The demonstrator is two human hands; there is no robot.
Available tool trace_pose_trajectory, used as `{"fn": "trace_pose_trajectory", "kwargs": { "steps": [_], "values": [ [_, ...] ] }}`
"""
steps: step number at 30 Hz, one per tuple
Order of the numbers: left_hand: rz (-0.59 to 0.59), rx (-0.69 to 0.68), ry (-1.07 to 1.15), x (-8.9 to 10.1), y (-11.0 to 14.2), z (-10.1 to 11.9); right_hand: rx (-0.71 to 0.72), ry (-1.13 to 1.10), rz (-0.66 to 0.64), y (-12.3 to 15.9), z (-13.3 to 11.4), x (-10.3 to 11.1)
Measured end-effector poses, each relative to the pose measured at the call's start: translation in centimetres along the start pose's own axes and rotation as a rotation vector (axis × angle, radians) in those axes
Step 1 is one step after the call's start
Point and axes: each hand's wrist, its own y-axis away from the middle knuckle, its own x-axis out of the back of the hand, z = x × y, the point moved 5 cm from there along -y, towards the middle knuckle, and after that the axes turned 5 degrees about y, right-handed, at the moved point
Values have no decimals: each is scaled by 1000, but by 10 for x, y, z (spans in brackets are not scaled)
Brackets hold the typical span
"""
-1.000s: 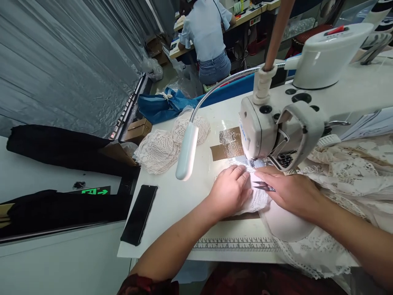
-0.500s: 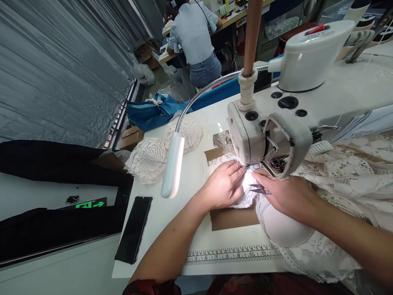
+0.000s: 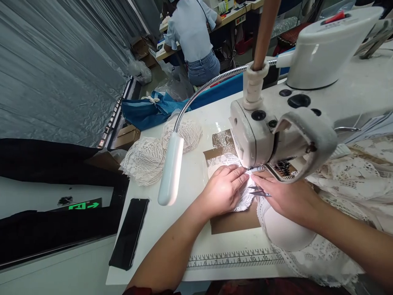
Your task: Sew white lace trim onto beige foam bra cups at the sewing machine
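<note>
My left hand (image 3: 225, 189) lies flat with its fingers stretched out on a white lace piece (image 3: 246, 197), pressing it to the bed beside the sewing machine (image 3: 253, 137) needle area. Thread snips (image 3: 259, 191) are held in my right hand (image 3: 287, 196), their blades pointing left. That hand's fingertips also touch the lace close to the presser foot (image 3: 256, 168). Under the right wrist rests a smooth white bra cup (image 3: 285, 229) with a lace border. The needle tip is hidden by the machine head and fingers.
Lace cups (image 3: 144, 159) lie at the left beyond a lamp (image 3: 171, 170) on a bendable neck. A black phone (image 3: 129, 233) sits near the table's left edge. A printed ruler (image 3: 233, 260) runs along the front. Gathered lace (image 3: 362, 172) covers the right side. Another person (image 3: 196, 37) sits ahead.
The lace has slid away from me past the presser foot, showing more behind it and uncovering brown tape in front. Both hands stay on it. The camera view has shifted slightly.
</note>
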Motion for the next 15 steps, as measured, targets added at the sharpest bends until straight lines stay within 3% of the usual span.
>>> {"fn": "trace_pose_trajectory", "kwargs": {
  "steps": [7, 15],
  "values": [
    [43, 45, -12, 0, -1, -12, -44, 8, -110, -5, -3, -1],
    [71, 125, -34, -7, 2, -17, -51, -48, -64, -3, -1, -1]
  ]
}}
